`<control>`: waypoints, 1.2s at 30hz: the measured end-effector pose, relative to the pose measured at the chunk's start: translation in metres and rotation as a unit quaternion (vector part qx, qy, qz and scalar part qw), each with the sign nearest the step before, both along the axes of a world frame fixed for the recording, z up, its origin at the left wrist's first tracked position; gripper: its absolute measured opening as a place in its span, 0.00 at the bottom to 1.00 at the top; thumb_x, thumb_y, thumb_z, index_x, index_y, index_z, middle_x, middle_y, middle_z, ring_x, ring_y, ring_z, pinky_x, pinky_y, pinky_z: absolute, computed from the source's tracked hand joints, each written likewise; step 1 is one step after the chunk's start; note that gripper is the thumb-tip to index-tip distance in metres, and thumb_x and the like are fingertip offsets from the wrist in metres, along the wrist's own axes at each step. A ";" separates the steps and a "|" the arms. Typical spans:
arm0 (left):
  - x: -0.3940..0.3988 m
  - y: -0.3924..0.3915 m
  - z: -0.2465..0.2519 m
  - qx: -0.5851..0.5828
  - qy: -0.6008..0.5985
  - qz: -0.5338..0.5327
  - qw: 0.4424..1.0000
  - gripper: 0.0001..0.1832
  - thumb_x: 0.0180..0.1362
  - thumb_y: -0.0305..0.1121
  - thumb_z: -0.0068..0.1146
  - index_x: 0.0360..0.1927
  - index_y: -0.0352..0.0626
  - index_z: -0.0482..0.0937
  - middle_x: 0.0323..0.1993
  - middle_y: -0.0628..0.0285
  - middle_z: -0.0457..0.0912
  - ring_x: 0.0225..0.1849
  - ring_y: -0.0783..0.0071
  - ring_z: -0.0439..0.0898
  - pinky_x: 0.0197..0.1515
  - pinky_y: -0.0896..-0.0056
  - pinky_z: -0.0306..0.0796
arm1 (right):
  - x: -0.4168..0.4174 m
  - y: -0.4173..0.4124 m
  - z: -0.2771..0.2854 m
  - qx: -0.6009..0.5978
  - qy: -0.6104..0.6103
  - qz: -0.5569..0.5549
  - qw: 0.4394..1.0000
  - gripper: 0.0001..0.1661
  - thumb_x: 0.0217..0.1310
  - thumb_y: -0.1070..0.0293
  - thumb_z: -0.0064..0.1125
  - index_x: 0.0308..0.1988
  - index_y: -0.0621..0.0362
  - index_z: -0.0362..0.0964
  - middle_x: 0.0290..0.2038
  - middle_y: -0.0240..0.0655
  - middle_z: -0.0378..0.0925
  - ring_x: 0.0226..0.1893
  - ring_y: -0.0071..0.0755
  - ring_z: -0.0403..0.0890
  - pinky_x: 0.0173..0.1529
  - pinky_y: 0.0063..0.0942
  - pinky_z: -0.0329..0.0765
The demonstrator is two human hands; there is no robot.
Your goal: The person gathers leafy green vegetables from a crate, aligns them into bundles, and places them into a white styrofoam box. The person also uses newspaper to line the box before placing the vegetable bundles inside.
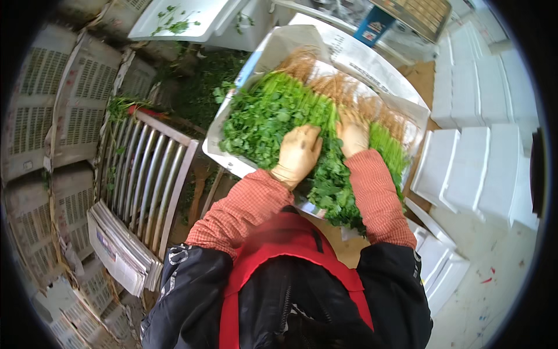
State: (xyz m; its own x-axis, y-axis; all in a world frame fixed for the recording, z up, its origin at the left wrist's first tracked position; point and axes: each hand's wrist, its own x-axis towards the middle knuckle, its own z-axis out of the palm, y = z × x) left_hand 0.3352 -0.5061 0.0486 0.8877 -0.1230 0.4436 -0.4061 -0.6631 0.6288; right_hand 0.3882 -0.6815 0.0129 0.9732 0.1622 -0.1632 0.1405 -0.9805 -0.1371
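Note:
Leafy coriander [270, 113] with pale green stems and brown roots [335, 83] fills a white box [213, 150] lined with paper that bears print. The roots lie towards the far side, the leaves towards me. My left hand [301, 150], which seems to wear a thin pale glove, rests on the leaves near the middle, fingers bent down into them. Just to its right, my right hand [352, 131] lies over the stems close to the roots. Greens hide the fingertips of both hands, so their grip is unclear. Some leaves hang over the box's near edge.
At left, a slatted metal rack [148, 174] stands beside folded newspapers [122, 253]. Perforated crates [83, 96] line the left side. A white tray [183, 32] with loose sprigs is at the back. White foam boxes [471, 165] are stacked at right; a blue container [374, 27] stands behind.

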 end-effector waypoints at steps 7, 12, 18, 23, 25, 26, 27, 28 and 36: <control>0.065 0.113 -0.032 0.486 0.035 0.112 0.866 0.15 0.59 0.27 0.45 0.48 0.35 0.73 0.51 0.49 0.74 0.51 0.60 0.73 0.52 0.59 0.69 | 0.005 0.015 0.000 -0.017 0.024 -0.011 0.999 0.27 0.67 0.58 0.37 0.61 0.58 0.58 0.62 0.40 0.62 0.64 0.41 0.59 0.66 0.48 0.55; 0.029 0.084 -0.065 0.398 0.221 0.116 0.883 0.30 0.56 0.27 0.46 0.63 0.30 0.58 0.54 0.43 0.72 0.51 0.54 0.75 0.52 0.62 0.72 | 0.002 0.011 -0.008 -0.014 -0.005 -0.007 1.000 0.27 0.66 0.59 0.40 0.61 0.58 0.59 0.60 0.41 0.63 0.63 0.40 0.61 0.66 0.48 0.56; 0.026 0.086 -0.084 0.167 0.246 0.169 0.940 0.29 0.58 0.27 0.44 0.63 0.31 0.57 0.58 0.39 0.67 0.55 0.48 0.71 0.59 0.55 0.64 | 0.009 0.013 -0.008 0.010 -0.002 -0.014 1.000 0.26 0.65 0.60 0.43 0.59 0.57 0.62 0.60 0.41 0.64 0.62 0.42 0.62 0.65 0.47 0.56; 0.005 0.090 -0.064 0.088 0.168 0.169 0.967 0.27 0.59 0.29 0.45 0.63 0.35 0.60 0.59 0.40 0.67 0.60 0.45 0.67 0.64 0.56 0.60 | 0.008 -0.003 0.020 0.037 -0.020 -0.001 0.999 0.26 0.66 0.59 0.42 0.60 0.58 0.61 0.61 0.41 0.63 0.64 0.41 0.60 0.66 0.45 0.54; -0.006 0.092 -0.044 0.063 0.094 0.167 0.979 0.24 0.57 0.27 0.49 0.59 0.34 0.66 0.57 0.42 0.70 0.59 0.47 0.69 0.63 0.56 0.62 | -0.003 0.007 0.045 0.058 -0.080 -0.001 0.995 0.27 0.67 0.58 0.41 0.61 0.57 0.59 0.62 0.40 0.63 0.64 0.40 0.59 0.67 0.45 0.52; -0.014 0.093 -0.031 0.041 0.072 0.161 0.984 0.23 0.55 0.25 0.50 0.56 0.34 0.68 0.56 0.43 0.71 0.58 0.48 0.70 0.62 0.57 0.63 | -0.006 0.013 0.047 0.054 -0.028 0.007 0.998 0.28 0.68 0.57 0.40 0.62 0.56 0.57 0.62 0.40 0.62 0.64 0.40 0.59 0.68 0.45 0.50; -0.022 0.095 -0.020 0.019 0.048 0.155 0.987 0.21 0.54 0.23 0.52 0.54 0.34 0.71 0.55 0.43 0.72 0.57 0.49 0.71 0.61 0.58 0.64 | -0.010 0.023 0.049 0.088 0.047 0.015 0.995 0.29 0.67 0.54 0.40 0.63 0.57 0.56 0.63 0.41 0.60 0.65 0.42 0.57 0.68 0.44 0.50; -0.031 0.096 -0.015 -0.013 0.050 0.147 0.988 0.19 0.54 0.22 0.52 0.52 0.35 0.73 0.53 0.45 0.73 0.56 0.50 0.72 0.60 0.59 0.66 | -0.018 0.024 0.027 0.055 0.006 0.020 0.998 0.30 0.66 0.53 0.41 0.63 0.57 0.56 0.63 0.41 0.60 0.66 0.42 0.56 0.68 0.43 0.50; -0.159 0.162 0.022 -0.120 0.101 0.252 0.955 0.13 0.55 0.18 0.48 0.44 0.35 0.77 0.45 0.51 0.79 0.47 0.57 0.78 0.51 0.65 0.71 | -0.022 0.019 -0.029 0.085 -0.065 0.022 0.994 0.32 0.59 0.51 0.50 0.59 0.57 0.63 0.61 0.44 0.62 0.64 0.47 0.58 0.65 0.45 0.54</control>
